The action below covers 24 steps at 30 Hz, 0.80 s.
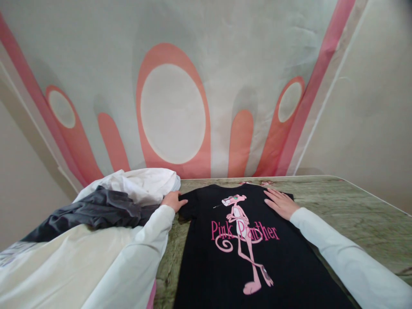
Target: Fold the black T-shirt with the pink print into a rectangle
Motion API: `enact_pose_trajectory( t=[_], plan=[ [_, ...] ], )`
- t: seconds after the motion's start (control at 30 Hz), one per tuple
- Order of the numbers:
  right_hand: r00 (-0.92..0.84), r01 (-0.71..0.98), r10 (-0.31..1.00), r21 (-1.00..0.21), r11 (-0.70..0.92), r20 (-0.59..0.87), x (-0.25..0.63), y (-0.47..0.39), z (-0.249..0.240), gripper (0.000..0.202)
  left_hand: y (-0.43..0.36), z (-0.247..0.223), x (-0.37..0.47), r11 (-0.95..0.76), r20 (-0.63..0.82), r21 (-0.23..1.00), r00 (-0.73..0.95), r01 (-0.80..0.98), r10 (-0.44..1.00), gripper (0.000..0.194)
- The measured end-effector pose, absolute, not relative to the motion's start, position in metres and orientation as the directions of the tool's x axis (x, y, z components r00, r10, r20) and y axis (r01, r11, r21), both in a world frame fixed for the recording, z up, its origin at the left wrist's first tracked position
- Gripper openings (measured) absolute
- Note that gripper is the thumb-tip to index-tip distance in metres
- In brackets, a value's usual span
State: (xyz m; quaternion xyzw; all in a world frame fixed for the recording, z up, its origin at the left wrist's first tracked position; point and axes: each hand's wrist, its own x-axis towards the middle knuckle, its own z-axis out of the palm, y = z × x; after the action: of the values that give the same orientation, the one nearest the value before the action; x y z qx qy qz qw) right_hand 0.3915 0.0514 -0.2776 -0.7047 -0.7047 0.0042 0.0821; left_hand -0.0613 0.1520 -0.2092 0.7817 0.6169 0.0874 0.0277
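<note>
One black shirt lies flat, a table under it, a clothes pile on its left. The left hand touches its left sleeve; I can't tell if it pinches. The right hand lies flat at its right shoulder. Looks like smoothing; lifting cloth would need a pinch.

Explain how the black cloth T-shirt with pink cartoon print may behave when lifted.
The T-shirt seems floppy and light: its thin-looking fabric lies flat on the wood-patterned tabletop. Pushed, it may bunch like the crumpled grey garment nearby.
</note>
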Motion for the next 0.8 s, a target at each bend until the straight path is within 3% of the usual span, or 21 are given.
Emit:
enact_pose_trajectory(
  t=[0.1,0.27,0.8],
  plan=[
    [-0.003,0.994,0.994,-0.106,0.015,0.113,0.392,0.050,-0.279,0.064,0.150,-0.209,-0.058,-0.232,0.135,0.260,0.202,0.937,0.970,0.026],
    [-0.005,0.996,0.994,-0.090,0.015,0.107,0.393,0.050,-0.277,0.065,0.154,-0.210,-0.055,-0.204,0.190,0.464,0.128,0.862,0.973,0.031],
    [0.036,0.986,0.983,-0.165,-0.006,0.182,0.411,0.057,-0.281,0.057,0.153,-0.219,-0.048,-0.177,0.236,0.442,0.077,0.879,0.969,0.026]
  ],
)
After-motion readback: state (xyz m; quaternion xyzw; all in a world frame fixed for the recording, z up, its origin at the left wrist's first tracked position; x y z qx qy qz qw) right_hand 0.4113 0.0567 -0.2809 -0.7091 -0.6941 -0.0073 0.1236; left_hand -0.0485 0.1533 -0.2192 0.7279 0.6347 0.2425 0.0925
